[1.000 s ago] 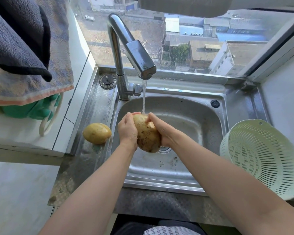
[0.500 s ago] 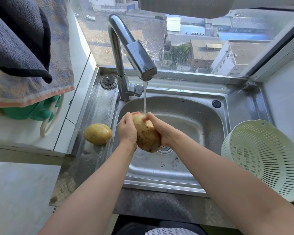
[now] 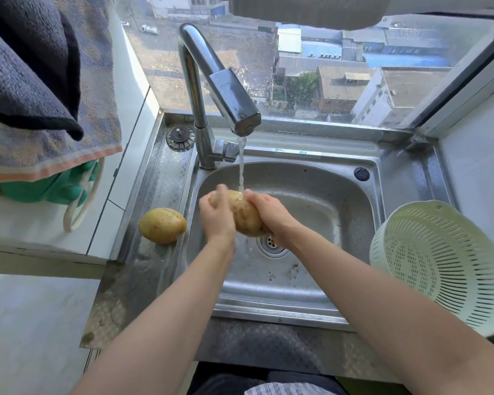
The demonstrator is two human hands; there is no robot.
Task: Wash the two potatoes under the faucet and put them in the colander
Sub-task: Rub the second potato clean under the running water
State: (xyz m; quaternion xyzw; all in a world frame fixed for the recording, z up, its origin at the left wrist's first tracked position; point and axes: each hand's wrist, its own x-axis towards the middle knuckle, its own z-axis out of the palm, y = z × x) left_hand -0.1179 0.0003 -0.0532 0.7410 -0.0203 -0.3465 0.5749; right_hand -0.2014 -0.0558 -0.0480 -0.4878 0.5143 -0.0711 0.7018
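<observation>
Second potato (image 3: 162, 225) lies on the sink ledge at 9 o'clock; white colander (image 3: 442, 265) sits at 3 o'clock. Left hand (image 3: 216, 219) and right hand (image 3: 267, 213) clamp the potato (image 3: 244, 215) above the sink (image 3: 311, 195), under the faucet (image 3: 228, 92) stream, its long axis running 11 to 5 o'clock.

Sides of the held potato (image 3: 244, 215) covered by the left hand (image 3: 216, 220) and right hand (image 3: 270, 216). Palms and most fingertips out of sight behind it. Right of the right hand, colander (image 3: 439, 263) clipped by the frame edge. Drain (image 3: 272, 243) partly masked under the right wrist.
</observation>
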